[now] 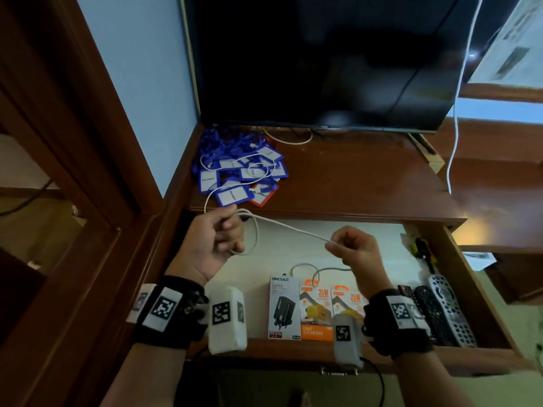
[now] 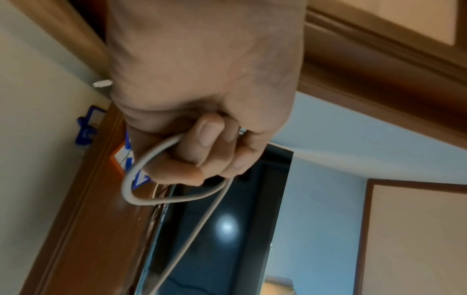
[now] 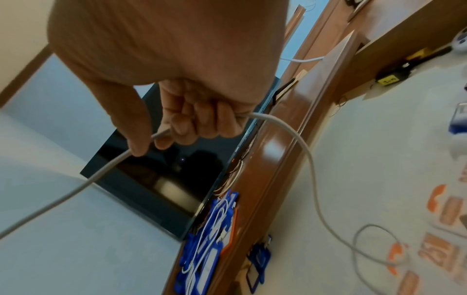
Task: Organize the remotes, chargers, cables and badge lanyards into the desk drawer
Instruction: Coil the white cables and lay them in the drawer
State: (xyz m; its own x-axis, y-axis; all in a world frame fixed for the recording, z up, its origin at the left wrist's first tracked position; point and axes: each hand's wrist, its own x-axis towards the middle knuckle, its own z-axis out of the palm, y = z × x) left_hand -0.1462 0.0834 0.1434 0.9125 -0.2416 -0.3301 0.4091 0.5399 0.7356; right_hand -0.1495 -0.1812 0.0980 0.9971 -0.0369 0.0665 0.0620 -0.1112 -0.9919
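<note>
Both forearms bare, no sleeves. Left wrist (image 1: pixel 170 312) — wide black strap carrying white blocks, each printed with a black square-pattern marker. Right wrist (image 1: pixel 402 321) — matching black strap, white marker tags, plus a pale grey block with a thin black cable trailing from its lower end.

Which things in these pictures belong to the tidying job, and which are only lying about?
Job:
- white cable, held by left hand and right hand
- badge lanyards
- charger boxes
- remotes
- drawer

Lying about:
- television
- yellow-black tool
</note>
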